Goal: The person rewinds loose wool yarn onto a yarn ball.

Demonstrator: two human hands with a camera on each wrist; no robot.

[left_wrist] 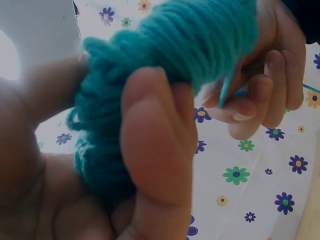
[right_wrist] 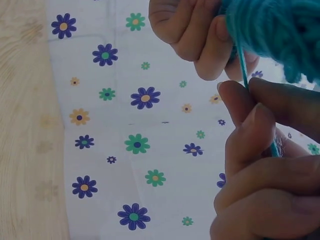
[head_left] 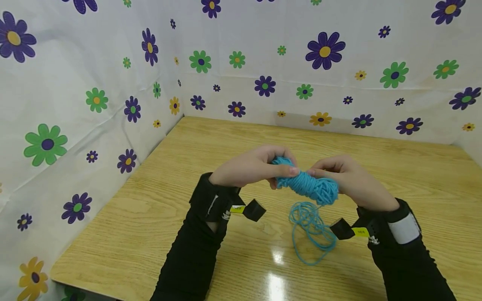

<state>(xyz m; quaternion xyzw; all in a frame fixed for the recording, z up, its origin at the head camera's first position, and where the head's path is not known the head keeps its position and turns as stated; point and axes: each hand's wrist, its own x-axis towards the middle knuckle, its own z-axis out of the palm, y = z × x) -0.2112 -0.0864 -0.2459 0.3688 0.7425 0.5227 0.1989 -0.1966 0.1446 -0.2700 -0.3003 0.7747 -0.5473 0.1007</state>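
A bundle of blue yarn, wound tightly round its middle with looped ends, is held above the table. My left hand grips its left end, with the thumb across the front. In the left wrist view the fingers curl round the yarn bundle. My right hand is at the bundle's right part. The right wrist view shows this right hand pinching a single strand of yarn between thumb and finger; the strand runs taut up to the bundle.
Loose loops of the same blue yarn lie on the wooden table below the hands. Flower-patterned cloth hangs at the back and left of the table. Both wrists wear black bands with small cameras.
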